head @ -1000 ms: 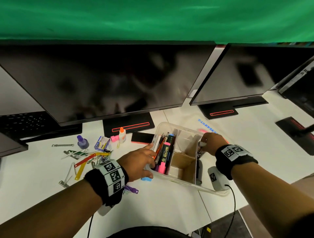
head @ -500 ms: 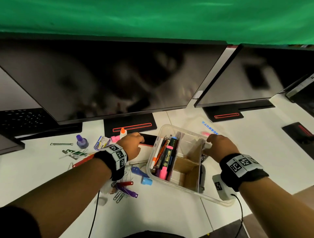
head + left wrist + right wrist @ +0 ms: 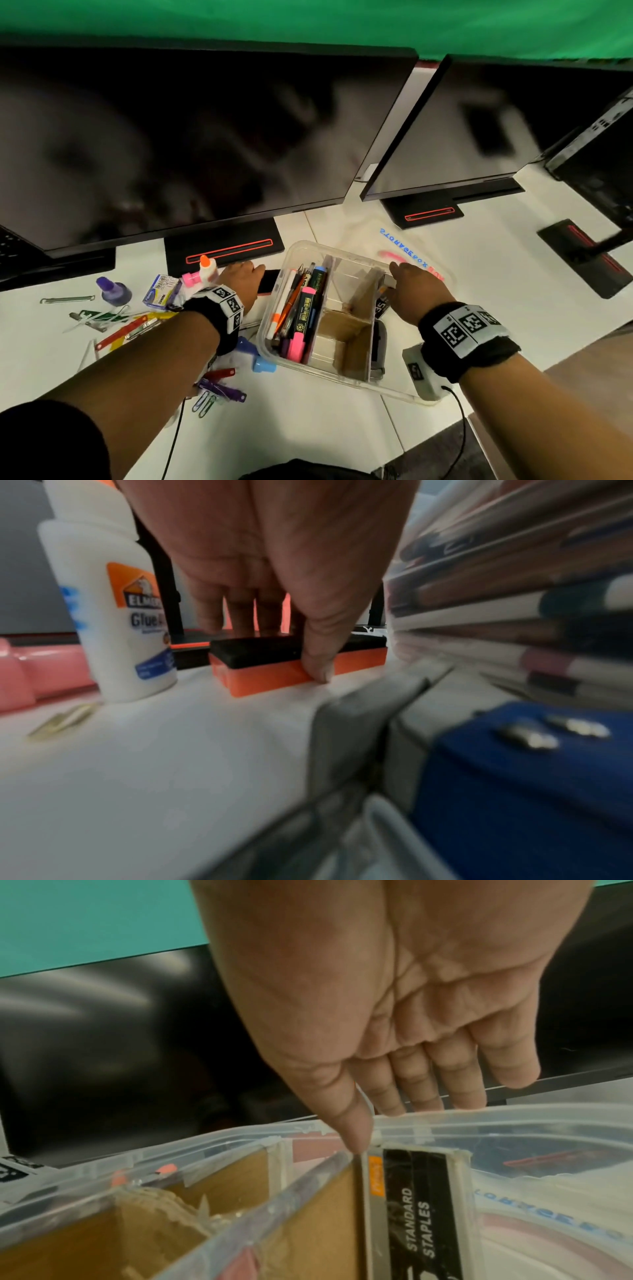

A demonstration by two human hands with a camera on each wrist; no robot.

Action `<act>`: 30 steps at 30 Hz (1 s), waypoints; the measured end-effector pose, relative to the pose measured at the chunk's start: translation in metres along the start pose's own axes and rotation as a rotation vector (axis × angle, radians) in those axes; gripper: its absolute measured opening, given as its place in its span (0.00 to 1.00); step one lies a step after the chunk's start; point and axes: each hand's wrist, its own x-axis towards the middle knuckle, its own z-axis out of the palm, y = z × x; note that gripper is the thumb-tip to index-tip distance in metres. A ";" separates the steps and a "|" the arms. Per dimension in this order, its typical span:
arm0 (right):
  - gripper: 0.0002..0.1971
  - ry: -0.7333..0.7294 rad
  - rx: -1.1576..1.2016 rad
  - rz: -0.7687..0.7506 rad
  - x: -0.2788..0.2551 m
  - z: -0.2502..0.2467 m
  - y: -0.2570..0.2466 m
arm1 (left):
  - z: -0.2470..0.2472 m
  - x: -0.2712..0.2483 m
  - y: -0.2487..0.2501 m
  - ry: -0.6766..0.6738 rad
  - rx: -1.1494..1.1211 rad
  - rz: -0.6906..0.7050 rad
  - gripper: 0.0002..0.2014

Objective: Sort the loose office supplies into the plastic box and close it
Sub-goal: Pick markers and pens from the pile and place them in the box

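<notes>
The clear plastic box [image 3: 274, 330] stands mid-table with pens and highlighters [image 3: 301, 308] in its left compartment and cardboard dividers in the middle. My left hand [image 3: 241, 277] reaches behind the box's left corner. It pinches an orange and black block [image 3: 260, 677] that lies on the table, thumb on the near side and fingers on the far side. The block [image 3: 270, 279] is partly hidden in the head view. My right hand [image 3: 394, 1122] holds the box's right rim [image 3: 514, 1118], thumb inside beside a box of staples [image 3: 414, 1204], fingers outside.
A glue bottle [image 3: 208, 270] stands just left of the block, with a pink item beside it. Further left are a purple ink bottle [image 3: 114, 291], a small blue packet [image 3: 161, 294], coloured fasteners [image 3: 130, 329] and paper clips [image 3: 205, 404]. Monitor bases [image 3: 222, 246] stand close behind.
My left hand left the box's left wall, moved back toward the monitor base and took hold of the orange and black block. The right hand stayed on the box's right rim.
</notes>
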 end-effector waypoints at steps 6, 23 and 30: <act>0.28 -0.004 -0.020 -0.039 -0.001 0.000 0.004 | -0.007 -0.020 -0.003 0.098 -0.260 -0.127 0.24; 0.21 -0.046 1.016 -0.288 -0.053 -0.050 -0.043 | -0.085 -0.116 0.054 0.333 -0.500 0.338 0.33; 0.06 0.105 0.817 -0.189 -0.060 -0.072 -0.005 | -0.084 -0.121 0.052 0.217 -0.388 0.304 0.44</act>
